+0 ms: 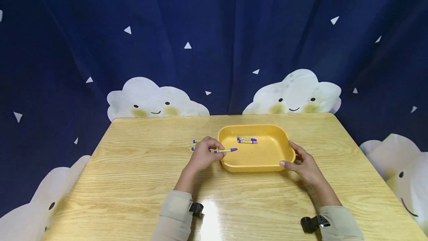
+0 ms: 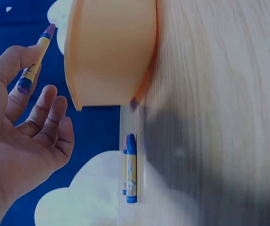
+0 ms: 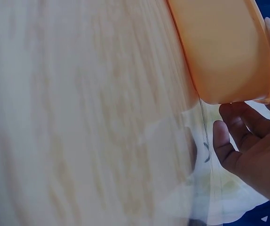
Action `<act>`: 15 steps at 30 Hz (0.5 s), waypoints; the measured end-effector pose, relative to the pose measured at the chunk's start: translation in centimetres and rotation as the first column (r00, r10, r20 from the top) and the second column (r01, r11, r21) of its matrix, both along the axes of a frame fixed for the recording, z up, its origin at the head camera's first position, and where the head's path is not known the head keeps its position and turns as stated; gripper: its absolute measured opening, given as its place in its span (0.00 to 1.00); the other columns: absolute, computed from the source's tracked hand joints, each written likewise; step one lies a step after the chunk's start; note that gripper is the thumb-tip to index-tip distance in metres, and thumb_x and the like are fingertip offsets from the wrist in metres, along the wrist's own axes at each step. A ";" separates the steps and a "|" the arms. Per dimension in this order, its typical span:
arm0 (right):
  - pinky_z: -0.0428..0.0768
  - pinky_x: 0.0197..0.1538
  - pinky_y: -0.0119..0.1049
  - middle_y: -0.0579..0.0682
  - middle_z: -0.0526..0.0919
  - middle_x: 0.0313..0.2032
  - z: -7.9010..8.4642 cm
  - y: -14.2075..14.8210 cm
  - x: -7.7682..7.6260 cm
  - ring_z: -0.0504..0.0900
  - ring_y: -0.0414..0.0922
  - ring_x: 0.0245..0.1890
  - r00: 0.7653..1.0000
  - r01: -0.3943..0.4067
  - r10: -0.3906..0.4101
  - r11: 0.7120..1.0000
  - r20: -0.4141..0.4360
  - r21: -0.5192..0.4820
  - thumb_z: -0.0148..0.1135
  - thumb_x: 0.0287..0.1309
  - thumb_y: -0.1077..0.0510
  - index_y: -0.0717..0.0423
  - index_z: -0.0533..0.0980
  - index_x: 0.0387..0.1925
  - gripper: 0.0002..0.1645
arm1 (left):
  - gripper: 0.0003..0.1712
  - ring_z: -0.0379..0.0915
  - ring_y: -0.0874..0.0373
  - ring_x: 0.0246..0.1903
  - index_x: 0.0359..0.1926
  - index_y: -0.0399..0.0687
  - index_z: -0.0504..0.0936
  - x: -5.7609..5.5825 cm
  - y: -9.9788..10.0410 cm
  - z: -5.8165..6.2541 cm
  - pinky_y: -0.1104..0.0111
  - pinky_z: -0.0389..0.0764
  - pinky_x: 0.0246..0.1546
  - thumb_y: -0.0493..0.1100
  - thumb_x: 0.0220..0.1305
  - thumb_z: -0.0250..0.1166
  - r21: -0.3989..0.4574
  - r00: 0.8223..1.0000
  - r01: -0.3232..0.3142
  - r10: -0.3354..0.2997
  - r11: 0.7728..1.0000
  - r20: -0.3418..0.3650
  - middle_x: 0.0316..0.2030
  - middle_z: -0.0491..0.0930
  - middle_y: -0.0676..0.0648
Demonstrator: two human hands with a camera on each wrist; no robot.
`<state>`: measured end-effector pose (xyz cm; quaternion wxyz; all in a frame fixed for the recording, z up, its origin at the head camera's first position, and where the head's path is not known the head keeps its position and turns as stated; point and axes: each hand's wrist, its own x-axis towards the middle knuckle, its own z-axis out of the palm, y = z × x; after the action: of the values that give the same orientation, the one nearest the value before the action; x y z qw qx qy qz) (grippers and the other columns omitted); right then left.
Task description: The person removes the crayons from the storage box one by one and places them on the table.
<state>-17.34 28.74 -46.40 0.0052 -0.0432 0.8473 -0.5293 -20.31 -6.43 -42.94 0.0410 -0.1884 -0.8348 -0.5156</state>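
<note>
My left hand (image 1: 202, 156) pinches a purple crayon (image 1: 226, 151) between thumb and fingers, over the left rim of a yellow tray (image 1: 254, 168). In the left wrist view the crayon (image 2: 35, 66) slants upward, purple tip at the top. Inside the tray lie a dark-tipped crayon (image 1: 244, 139) and a pink-tipped crayon (image 1: 246, 142), side by side near the back. Two more crayons (image 1: 195, 141) rest on the table left of the tray, partly covered by my left hand. My right hand (image 1: 307, 166) grips the tray's right end, thumb at the front corner and fingers around the side.
The wooden table (image 1: 133, 181) reaches back to a dark blue curtain (image 1: 214, 40) with white triangles and smiling clouds. Each wrist wears a small black camera (image 1: 196, 209), over a beige sleeve (image 1: 175, 211).
</note>
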 end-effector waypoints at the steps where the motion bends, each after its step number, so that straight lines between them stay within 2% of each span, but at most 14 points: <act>1: 0.72 0.41 0.24 0.64 0.60 0.63 0.0 0.0 0.0 0.69 0.58 0.52 1.000 -0.001 0.001 1.000 -0.002 0.003 0.70 0.50 0.52 0.58 0.50 0.71 0.54 | 0.05 0.70 0.54 0.37 0.28 0.47 0.84 0.0 -0.2 -0.1 0.62 0.73 0.36 0.39 0.48 0.72 0.005 1.000 -0.002 0.002 1.000 -0.004 0.35 0.75 0.51; 8: 0.72 0.42 0.25 0.64 0.60 0.63 0.0 0.0 0.1 0.69 0.58 0.52 1.000 -0.004 0.004 1.000 0.003 0.025 0.70 0.50 0.51 0.57 0.49 0.71 0.54 | 0.07 0.71 0.52 0.40 0.28 0.48 0.85 0.4 -1.7 -0.3 0.61 0.73 0.38 0.38 0.46 0.74 -0.004 0.997 -0.042 0.042 0.999 0.068 0.41 0.77 0.48; 15: 0.72 0.41 0.25 0.64 0.62 0.62 0.0 0.0 0.0 0.70 0.58 0.51 1.000 -0.007 0.008 0.999 -0.005 0.036 0.70 0.51 0.51 0.57 0.49 0.71 0.53 | 0.07 0.70 0.55 0.38 0.28 0.47 0.86 0.5 -3.4 -0.8 0.61 0.73 0.37 0.36 0.45 0.74 -0.010 0.993 -0.057 0.057 0.998 0.105 0.36 0.79 0.52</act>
<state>-17.30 28.79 -46.38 0.0057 -0.0477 0.8566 -0.5137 -19.85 -9.81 -43.70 0.0110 -0.1373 -0.8426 -0.5207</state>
